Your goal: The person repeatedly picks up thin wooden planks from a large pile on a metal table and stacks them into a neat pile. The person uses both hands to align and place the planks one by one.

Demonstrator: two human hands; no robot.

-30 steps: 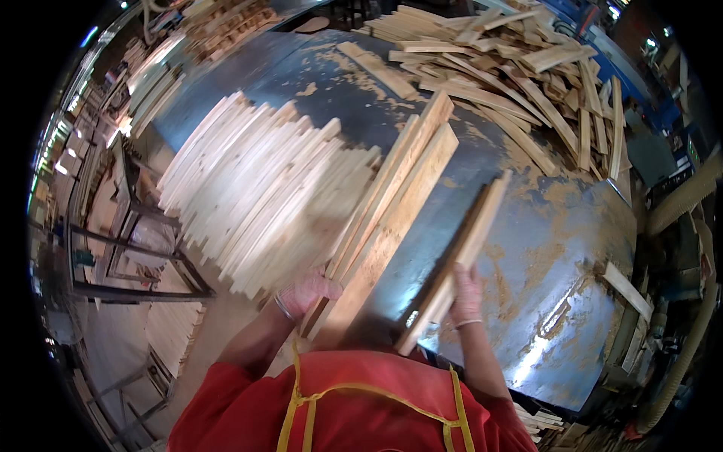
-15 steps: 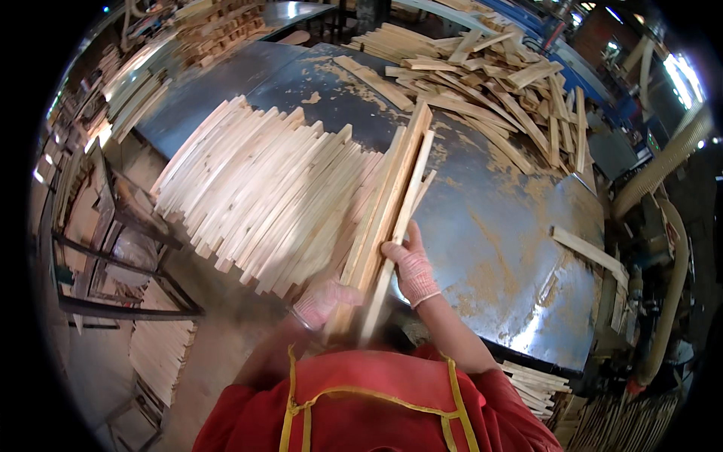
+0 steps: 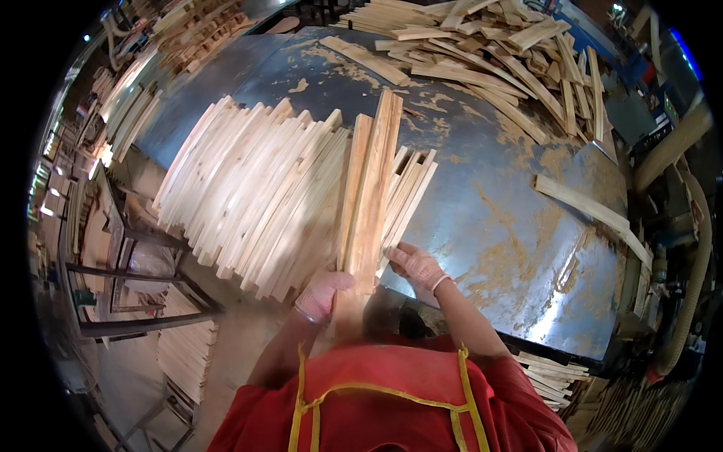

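Observation:
My left hand, in a pale pinkish glove, is closed round the near part of two long wooden strips. They lie side by side, slightly tilted, over a wide row of light wooden strips on the metal table. My right hand, gloved alike, has its fingers bent together at the near end of a pale strip at the right edge of that row. Its fingertips hold this end; part of the grip is hidden. The row's near ends jut past the table edge unevenly.
Sawdust lies over the metal table. A jumbled heap of wooden offcuts is at the far right, with a loose strip nearer. A dark metal frame stands at the left, a ribbed hose at the right.
My right hand has lowered the thin strip beside the row's right edge and moved slightly down. The strips in my left hand have swung more upright and leftward. The view has shifted a little.

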